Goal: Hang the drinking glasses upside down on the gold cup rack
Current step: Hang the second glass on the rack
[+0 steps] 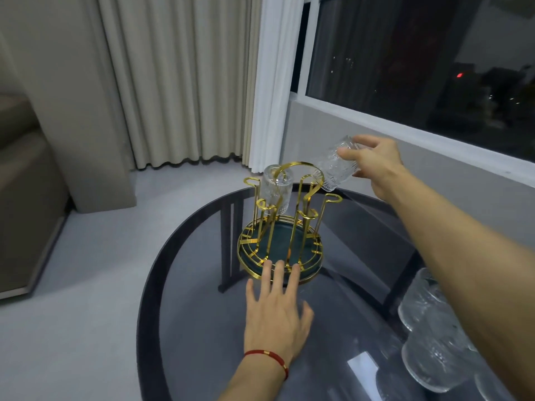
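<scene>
The gold cup rack (280, 235) with a dark green base stands on the round glass table (179, 299). One ribbed glass (276, 188) hangs upside down on a far-left peg. My right hand (373, 163) grips a second ribbed glass (337, 166), tilted mouth-down, just right of the rack's top handle and above a free peg. My left hand (278, 311) lies flat on the table with fingers spread, its fingertips touching the near rim of the rack's base.
Several more clear glasses (431, 337) stand at the table's near right, partly behind my right forearm. Curtains (173, 82) and a window ledge (405, 134) lie behind the table. A sofa (20, 183) stands at the left.
</scene>
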Action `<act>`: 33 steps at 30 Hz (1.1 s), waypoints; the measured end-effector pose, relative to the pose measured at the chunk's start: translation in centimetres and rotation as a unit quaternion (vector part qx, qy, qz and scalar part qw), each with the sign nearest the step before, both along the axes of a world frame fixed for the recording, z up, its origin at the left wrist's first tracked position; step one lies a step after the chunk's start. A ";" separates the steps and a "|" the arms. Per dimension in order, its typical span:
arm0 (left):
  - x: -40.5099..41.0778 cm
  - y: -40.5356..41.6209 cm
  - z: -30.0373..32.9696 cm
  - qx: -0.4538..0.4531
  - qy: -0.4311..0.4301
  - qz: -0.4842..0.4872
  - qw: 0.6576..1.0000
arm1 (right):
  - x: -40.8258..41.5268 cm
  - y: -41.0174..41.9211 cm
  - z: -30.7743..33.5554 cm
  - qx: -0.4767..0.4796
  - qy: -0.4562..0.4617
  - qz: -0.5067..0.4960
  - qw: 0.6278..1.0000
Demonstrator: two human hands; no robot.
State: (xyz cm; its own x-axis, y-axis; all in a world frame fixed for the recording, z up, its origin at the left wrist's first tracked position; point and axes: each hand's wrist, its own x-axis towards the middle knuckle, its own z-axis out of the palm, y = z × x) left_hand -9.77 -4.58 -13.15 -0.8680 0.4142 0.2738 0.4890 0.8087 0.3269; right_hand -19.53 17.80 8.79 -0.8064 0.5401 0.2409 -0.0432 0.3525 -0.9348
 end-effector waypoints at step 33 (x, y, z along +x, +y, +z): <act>0.2 0.1 0.5 -0.008 0.013 0.012 1.000 | 1.5 0.3 -2.7 0.101 -0.047 0.128 0.986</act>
